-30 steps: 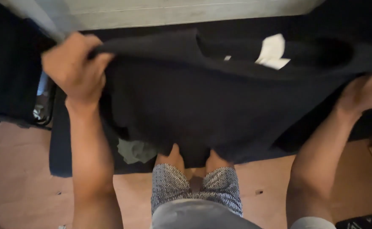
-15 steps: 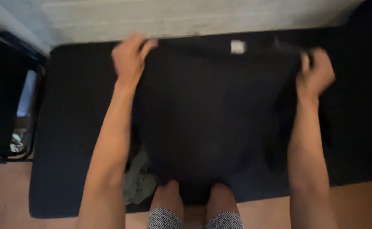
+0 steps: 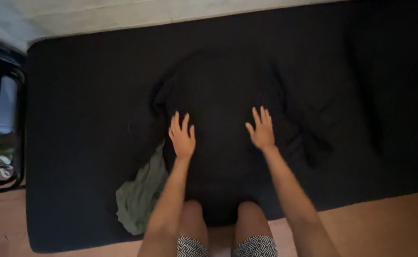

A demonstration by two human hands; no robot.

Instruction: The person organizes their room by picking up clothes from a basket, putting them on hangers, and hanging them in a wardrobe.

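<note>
A black shirt (image 3: 221,90) lies spread flat on a black mat (image 3: 80,119) in front of my knees. My left hand (image 3: 182,135) rests palm down on the shirt's left half, fingers apart. My right hand (image 3: 261,128) lies palm down on its right half, fingers spread too. Neither hand grips any cloth. The shirt's edges are hard to tell from the dark mat.
A crumpled grey-green garment (image 3: 140,197) lies on the mat just left of my left knee. A black metal frame (image 3: 18,128) stands at the far left. A pale wall base (image 3: 123,12) runs along the top, and brown floor (image 3: 385,223) lies to the right.
Both hands let go of the raised shirt's top corners. The shirt dropped flat onto the mat, and my hands came down and inward onto it.
</note>
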